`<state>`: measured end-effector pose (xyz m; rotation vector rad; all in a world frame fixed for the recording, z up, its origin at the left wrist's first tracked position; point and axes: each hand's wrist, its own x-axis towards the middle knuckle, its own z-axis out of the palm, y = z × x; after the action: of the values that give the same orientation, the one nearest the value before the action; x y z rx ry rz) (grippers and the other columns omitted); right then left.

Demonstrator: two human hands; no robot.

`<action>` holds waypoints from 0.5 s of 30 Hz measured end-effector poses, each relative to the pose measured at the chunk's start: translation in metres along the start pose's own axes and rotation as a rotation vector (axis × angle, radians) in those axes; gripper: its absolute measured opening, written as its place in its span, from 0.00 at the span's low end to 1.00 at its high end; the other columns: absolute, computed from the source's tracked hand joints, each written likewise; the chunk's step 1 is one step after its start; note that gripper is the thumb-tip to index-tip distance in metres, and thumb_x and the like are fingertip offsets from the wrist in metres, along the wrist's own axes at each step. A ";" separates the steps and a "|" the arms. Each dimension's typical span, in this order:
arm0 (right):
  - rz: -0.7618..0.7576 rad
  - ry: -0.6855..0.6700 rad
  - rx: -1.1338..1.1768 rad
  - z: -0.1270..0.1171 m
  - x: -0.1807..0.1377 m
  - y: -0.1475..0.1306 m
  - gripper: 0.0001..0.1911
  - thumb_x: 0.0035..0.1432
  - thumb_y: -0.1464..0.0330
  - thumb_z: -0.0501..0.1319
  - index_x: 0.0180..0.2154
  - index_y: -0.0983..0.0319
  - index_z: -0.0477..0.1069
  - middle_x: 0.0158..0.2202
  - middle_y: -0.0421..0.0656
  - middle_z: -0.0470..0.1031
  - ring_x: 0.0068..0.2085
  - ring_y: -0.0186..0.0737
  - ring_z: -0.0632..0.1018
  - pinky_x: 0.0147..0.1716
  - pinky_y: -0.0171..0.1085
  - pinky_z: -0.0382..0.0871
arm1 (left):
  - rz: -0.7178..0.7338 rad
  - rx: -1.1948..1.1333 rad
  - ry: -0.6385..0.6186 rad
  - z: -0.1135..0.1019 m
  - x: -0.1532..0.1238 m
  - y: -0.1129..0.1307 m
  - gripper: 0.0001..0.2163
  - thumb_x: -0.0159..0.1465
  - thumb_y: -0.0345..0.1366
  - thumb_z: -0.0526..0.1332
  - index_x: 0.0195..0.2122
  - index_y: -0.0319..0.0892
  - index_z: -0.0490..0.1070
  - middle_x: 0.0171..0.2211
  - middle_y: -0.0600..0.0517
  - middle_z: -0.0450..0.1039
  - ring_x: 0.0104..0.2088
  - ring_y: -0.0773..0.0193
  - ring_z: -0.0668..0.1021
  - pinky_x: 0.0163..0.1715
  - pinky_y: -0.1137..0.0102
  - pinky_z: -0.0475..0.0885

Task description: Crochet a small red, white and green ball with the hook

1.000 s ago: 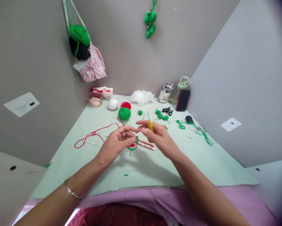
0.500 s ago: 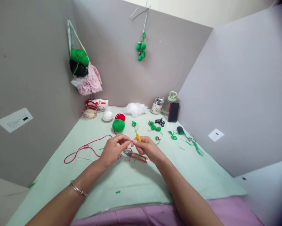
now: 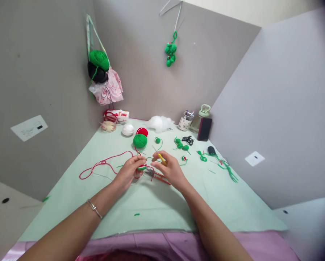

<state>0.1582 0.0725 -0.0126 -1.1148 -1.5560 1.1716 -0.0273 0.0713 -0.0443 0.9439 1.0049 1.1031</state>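
Observation:
My left hand (image 3: 129, 172) is closed, pinching a small red and green crochet piece (image 3: 141, 168) low over the pale green mat (image 3: 157, 203). My right hand (image 3: 170, 168) is closed round a yellow-handled crochet hook (image 3: 161, 158), its tip pointing up and left toward the piece. Orange thread snips (image 3: 158, 175) lie on the mat just under and between both hands. A red yarn strand (image 3: 102, 165) trails left from the piece across the mat.
Behind the hands sit a green yarn ball (image 3: 140, 141), a red ball (image 3: 142, 131), a white ball (image 3: 128, 129), white stuffing (image 3: 159, 123), small green crochet bits (image 3: 180, 144), a cup of tools (image 3: 185, 121), a bottle (image 3: 200, 116) and a dark phone (image 3: 205, 129). Grey walls close in the corner.
Both hands have dropped closer to the mat, and the left hand now pinches the crochet piece beside the snips. The camera has tilted up, then shifted slightly.

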 end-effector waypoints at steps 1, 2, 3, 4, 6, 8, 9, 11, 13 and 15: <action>-0.006 -0.036 -0.025 0.003 -0.002 0.001 0.20 0.49 0.57 0.76 0.40 0.57 0.75 0.39 0.40 0.77 0.29 0.33 0.66 0.30 0.36 0.63 | -0.011 -0.025 0.007 0.000 0.000 -0.002 0.19 0.52 0.47 0.74 0.36 0.42 0.72 0.25 0.58 0.70 0.21 0.71 0.69 0.22 0.75 0.61; -0.010 -0.072 -0.050 0.007 -0.004 0.002 0.19 0.48 0.58 0.76 0.39 0.57 0.76 0.40 0.40 0.78 0.29 0.33 0.67 0.31 0.36 0.64 | -0.019 -0.046 0.011 0.001 0.001 -0.003 0.19 0.52 0.47 0.75 0.37 0.42 0.73 0.25 0.57 0.71 0.21 0.71 0.70 0.22 0.75 0.62; -0.013 -0.096 -0.073 0.010 -0.006 0.004 0.18 0.48 0.59 0.76 0.39 0.57 0.77 0.40 0.40 0.79 0.29 0.34 0.68 0.31 0.36 0.65 | -0.023 -0.063 0.011 0.002 0.000 -0.004 0.19 0.51 0.46 0.75 0.37 0.42 0.73 0.26 0.57 0.72 0.22 0.71 0.71 0.22 0.75 0.62; -0.013 -0.108 -0.090 0.012 -0.006 0.006 0.16 0.49 0.59 0.75 0.38 0.57 0.77 0.39 0.40 0.79 0.29 0.34 0.68 0.31 0.37 0.65 | -0.025 -0.077 0.010 0.003 0.000 -0.004 0.19 0.51 0.46 0.76 0.37 0.41 0.73 0.27 0.56 0.73 0.22 0.70 0.72 0.23 0.74 0.64; -0.001 -0.095 -0.098 0.015 -0.004 0.010 0.12 0.54 0.58 0.71 0.37 0.57 0.77 0.34 0.40 0.78 0.27 0.35 0.67 0.29 0.37 0.63 | -0.018 -0.099 0.006 0.005 -0.001 -0.003 0.21 0.51 0.48 0.77 0.36 0.41 0.73 0.28 0.54 0.75 0.24 0.70 0.74 0.25 0.74 0.67; 0.021 -0.061 -0.076 0.016 -0.001 0.013 0.12 0.56 0.57 0.67 0.34 0.58 0.75 0.29 0.39 0.74 0.26 0.35 0.65 0.27 0.36 0.61 | 0.005 -0.114 0.005 0.006 -0.002 -0.002 0.23 0.52 0.52 0.77 0.36 0.40 0.73 0.29 0.53 0.75 0.25 0.69 0.75 0.27 0.72 0.70; 0.029 -0.043 -0.063 0.015 0.001 0.013 0.12 0.56 0.57 0.67 0.32 0.59 0.74 0.27 0.38 0.72 0.26 0.35 0.65 0.27 0.36 0.60 | 0.022 -0.119 0.009 0.006 -0.002 -0.002 0.24 0.53 0.54 0.76 0.36 0.40 0.73 0.30 0.53 0.75 0.25 0.68 0.76 0.29 0.71 0.72; 0.039 -0.006 -0.037 0.014 0.005 0.012 0.12 0.54 0.58 0.67 0.30 0.59 0.72 0.26 0.38 0.70 0.27 0.35 0.65 0.27 0.36 0.60 | 0.071 -0.120 0.034 0.005 -0.002 -0.001 0.25 0.56 0.58 0.73 0.37 0.41 0.73 0.31 0.53 0.76 0.28 0.67 0.78 0.34 0.69 0.74; 0.048 0.026 -0.010 0.014 0.006 0.010 0.11 0.52 0.59 0.68 0.29 0.59 0.72 0.26 0.37 0.69 0.28 0.35 0.65 0.28 0.36 0.61 | 0.120 -0.105 0.062 0.003 -0.002 0.000 0.24 0.55 0.56 0.75 0.37 0.42 0.71 0.30 0.56 0.75 0.30 0.67 0.78 0.37 0.69 0.75; 0.062 0.043 0.021 0.015 0.005 0.009 0.12 0.51 0.59 0.68 0.29 0.59 0.71 0.25 0.36 0.68 0.27 0.35 0.65 0.28 0.36 0.60 | 0.146 -0.077 0.068 0.001 -0.002 -0.001 0.23 0.51 0.50 0.79 0.34 0.43 0.70 0.27 0.59 0.74 0.29 0.67 0.78 0.37 0.70 0.74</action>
<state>0.1438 0.0758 -0.0234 -1.1749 -1.4825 1.1947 -0.0262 0.0694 -0.0447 0.9340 0.9528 1.2946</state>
